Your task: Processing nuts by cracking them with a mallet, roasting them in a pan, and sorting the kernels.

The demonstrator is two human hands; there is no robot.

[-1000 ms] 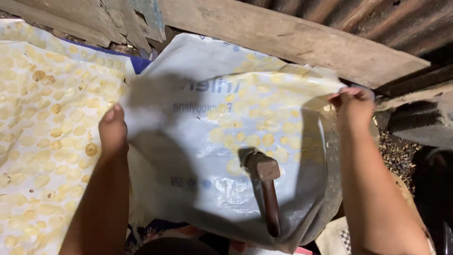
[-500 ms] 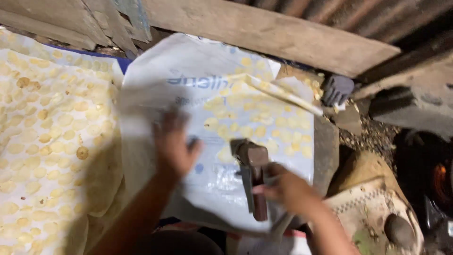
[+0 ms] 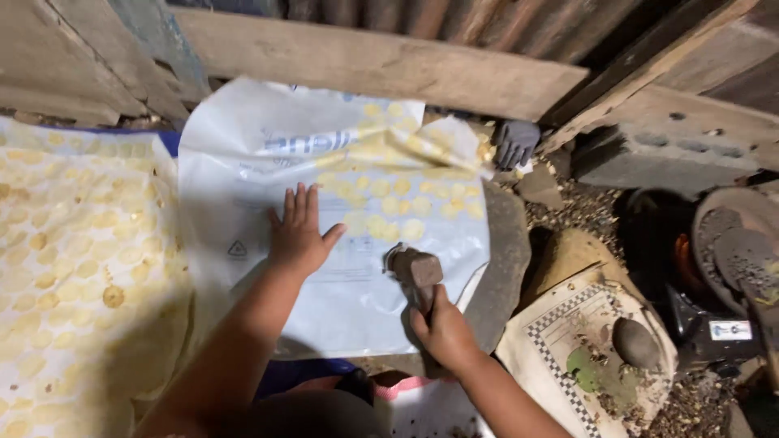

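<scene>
Rusty-brown hammer (image 3: 415,276) sits near frame centre, head resting on the white plastic sheet (image 3: 243,162) w/ handle running down toward 6 o'clock into your right hand (image 3: 442,332), which is wrapped tight round the handle, fingers curled closed, thumb on top. Your left hand (image 3: 299,235) lies at 9 o'clock from the hammer head, near it but not touching, palm down on the sheet, fingers spread & pointing to 12, thumb out toward 3. Sheet covers a flat grey stone slab (image 3: 505,259) whose bare edge shows at 3 o'clock of the hammer. Pale yellow flattened discs (image 3: 389,219) show on the sheet from 12 to 1 o'clock of the hammer head, just above it; can't tell if they're on top or under a layer. Further out at 9 o'clock, a 2nd sheet (image 3: 73,268) full of the same yellow rounds, well apart from both hands. At 1 o'clock, past the sheet's crumpled corner, a grey glove (image 3: 514,143) lies by a wooden plank (image 3: 381,65) that runs across 12 o'clock. At 4 o'clock, a checker-edged sack (image 3: 552,341) w/ a dark smooth stone (image 3: 636,344) on it. Far 3 o'clock, dark sandal soles (image 3: 742,243), partly cut off by frame edge.
</scene>
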